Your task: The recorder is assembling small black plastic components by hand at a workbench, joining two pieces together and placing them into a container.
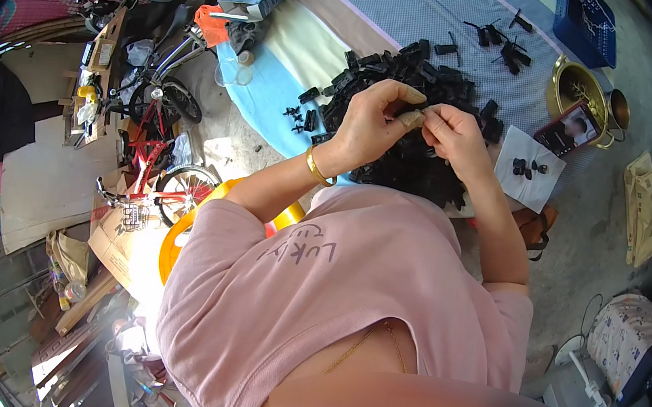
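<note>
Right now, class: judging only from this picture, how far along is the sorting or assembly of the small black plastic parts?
Possibly done: a few black pieces lie apart on a white sheet, and others are scattered farther up the checked cloth. In hand: the left hand and right hand meet over the heap, fingers pinching something small. Left: a large black pile, so most seemingly remains.

Head camera, one fisheye view, looking steeply down.
Close over the pink shirt (316, 284); both hands (412, 129) sit upper centre above the tabletop (447, 15), floor bending round the rim.
</note>
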The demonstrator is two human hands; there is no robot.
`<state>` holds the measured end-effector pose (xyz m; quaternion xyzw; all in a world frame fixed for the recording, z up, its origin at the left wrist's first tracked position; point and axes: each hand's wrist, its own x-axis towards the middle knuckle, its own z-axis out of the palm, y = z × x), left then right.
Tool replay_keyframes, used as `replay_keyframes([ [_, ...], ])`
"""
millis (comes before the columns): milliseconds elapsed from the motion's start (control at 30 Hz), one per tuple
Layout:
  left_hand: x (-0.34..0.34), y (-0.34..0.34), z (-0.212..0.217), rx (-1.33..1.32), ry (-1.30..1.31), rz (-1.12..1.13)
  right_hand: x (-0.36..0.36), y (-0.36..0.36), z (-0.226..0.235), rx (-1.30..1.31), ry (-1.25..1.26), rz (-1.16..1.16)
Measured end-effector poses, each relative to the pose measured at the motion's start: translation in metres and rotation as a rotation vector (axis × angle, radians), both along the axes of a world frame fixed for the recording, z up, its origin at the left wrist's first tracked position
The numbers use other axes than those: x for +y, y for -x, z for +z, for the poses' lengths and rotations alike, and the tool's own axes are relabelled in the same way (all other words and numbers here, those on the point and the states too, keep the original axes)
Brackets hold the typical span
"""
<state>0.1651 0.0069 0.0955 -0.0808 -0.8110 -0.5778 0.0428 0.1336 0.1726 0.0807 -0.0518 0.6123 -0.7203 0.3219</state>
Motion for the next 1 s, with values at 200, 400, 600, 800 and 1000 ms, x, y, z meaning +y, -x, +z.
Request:
replay_keyframes([
  [200,-0.004,0.004,0.005,-0.228,-0.198,0.036,-0.001,0.009,0.001,0.0,0.069,0.075],
  [400,-0.008,0.006,0.002,-0.154,-0.277,0.084,-0.018,0.002,0.004,0.595,-0.135,-0.109],
  [600,-0.02,0.008,-0.009,0.033,0.122,0.134,-0.013,0.042,-0.003,0.316,-0.2,0.293],
  [800,-0.029,0.018,-0.022,-0.068,0.382,0.129,-0.013,0.144,-0.079,0.909,-0.847,-0.042],
  [1000,-0.034,0.024,-0.019,-0.186,0.509,-0.202,-0.012,0.187,-0.155,0.901,-1.265,0.103],
])
